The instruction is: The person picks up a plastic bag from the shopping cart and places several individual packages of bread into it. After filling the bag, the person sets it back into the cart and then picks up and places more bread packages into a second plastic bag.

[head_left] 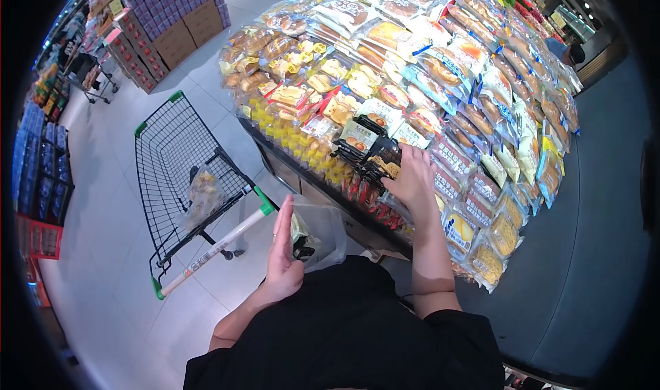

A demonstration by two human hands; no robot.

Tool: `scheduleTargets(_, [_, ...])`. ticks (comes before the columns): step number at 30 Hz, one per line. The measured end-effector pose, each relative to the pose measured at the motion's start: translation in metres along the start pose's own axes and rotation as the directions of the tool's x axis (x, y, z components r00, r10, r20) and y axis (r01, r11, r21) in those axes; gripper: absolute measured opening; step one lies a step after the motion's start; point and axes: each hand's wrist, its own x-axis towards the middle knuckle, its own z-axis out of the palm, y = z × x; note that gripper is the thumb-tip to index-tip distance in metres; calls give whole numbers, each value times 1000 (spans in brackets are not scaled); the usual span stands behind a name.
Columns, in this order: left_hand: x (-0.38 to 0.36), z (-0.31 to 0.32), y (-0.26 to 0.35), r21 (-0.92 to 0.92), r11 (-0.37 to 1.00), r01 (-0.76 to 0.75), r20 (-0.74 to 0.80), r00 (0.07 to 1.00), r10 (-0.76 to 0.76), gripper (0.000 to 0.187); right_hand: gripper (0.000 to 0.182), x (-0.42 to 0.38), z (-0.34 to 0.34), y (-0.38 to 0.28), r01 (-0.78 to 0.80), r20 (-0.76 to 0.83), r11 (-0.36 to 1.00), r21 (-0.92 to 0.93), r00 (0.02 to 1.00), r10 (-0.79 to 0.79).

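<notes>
pick step, likely — right hand (414,177) half-curled on black pack (385,168) atop display (302,173), grip unclear; left hand (281,261) straight-fingered at clear bag (331,233), hold unclear — next move wants a firm pinch.

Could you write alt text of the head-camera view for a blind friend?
A person's right hand touches black food packets among heaped packaged breads, while the left hand, held flat, is beside a clear plastic bag with items inside. A green-trimmed shopping cart stands at left, holding another plastic bag.
</notes>
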Motion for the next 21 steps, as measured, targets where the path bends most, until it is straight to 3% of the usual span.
scheduleTargets(4, [-1,0,1,-17,1000,22,-11,1000,-22,111,74,1,-1,6,14,-39,999,44,999,-12])
scheduleTargets(6, [-1,0,1,-23,999,35,-17,999,-36,112,72,2,-5,9,126,-145,985,119,984,-108])
scheduleTargets(8, [0,-3,1,-23,999,43,-34,998,-44,111,70,-3,-20,8,186,-146,966,181,976,-161])
scheduleTargets(9, [-1,-4,1,-23,999,48,-34,998,-48,111,71,-9,-27,7,169,26,753,636,970,-240])
scheduleTargets(10, [-1,-5,0,-12,999,48,-36,998,-48,110,72,-16,-34,6,16,136,374,927,916,-377])
scheduleTargets(12, [2,-3,1,-6,999,47,-25,999,-47,110,72,-34,-40,-15,-237,168,-11,972,720,-673])
scheduleTargets(13, [3,-2,5,-2,999,53,-27,998,-53,109,74,-44,-29,-26,-281,140,-61,958,643,-753])
scheduleTargets(14, [4,-1,7,3,998,58,-31,998,-58,109,76,-56,-13,-38,-329,103,-106,938,558,-824])
scheduleTargets(16, [5,1,10,52,998,18,-21,1000,-17,108,77,-84,15,-60,-523,188,-139,841,523,-831])
scheduleTargets(17, [5,0,11,102,995,-20,-12,1000,22,107,77,-91,33,-65,-523,186,-139,841,521,-833])
scheduleTargets(19, [3,-3,7,77,997,-27,-43,999,30,107,77,-99,65,-71,-324,142,-96,941,636,-758])
scheduleTargets(21, [1,-4,7,47,998,-34,-65,997,37,106,76,-104,85,-71,-271,175,-21,962,676,-716])
